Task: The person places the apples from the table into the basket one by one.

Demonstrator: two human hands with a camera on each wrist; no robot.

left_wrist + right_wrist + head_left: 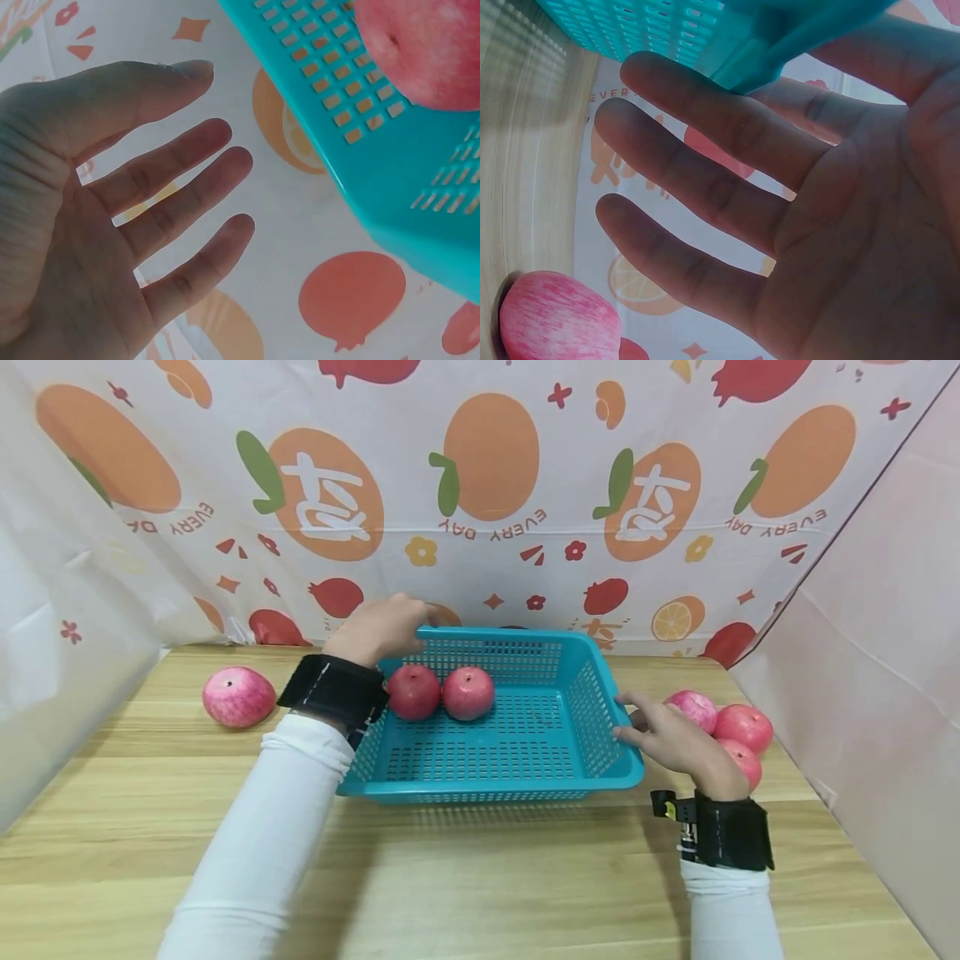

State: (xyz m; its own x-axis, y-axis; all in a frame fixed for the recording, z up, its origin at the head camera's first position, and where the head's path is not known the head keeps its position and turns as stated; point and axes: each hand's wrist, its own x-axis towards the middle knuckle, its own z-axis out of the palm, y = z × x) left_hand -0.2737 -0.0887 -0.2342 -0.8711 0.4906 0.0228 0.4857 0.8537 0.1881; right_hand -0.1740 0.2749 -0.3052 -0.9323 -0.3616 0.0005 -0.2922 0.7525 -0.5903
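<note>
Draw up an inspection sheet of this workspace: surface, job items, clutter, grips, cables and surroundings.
Surface: light wood-grain table.
Job items: turquoise perforated basket with two red fruits towards its left end; one pink streaked fruit on the table to its left; cluster of three fruits to its right.
Clutter: nothing seen.
Grips: left grip near the basket's back-left corner, fingers extended; right grip at the basket's right rim, fingers extended, firmness of contact unclear.
Cables: nothing clearly seen.
Surroundings: fruit-printed sheet behind, pale sheet at right.
</note>
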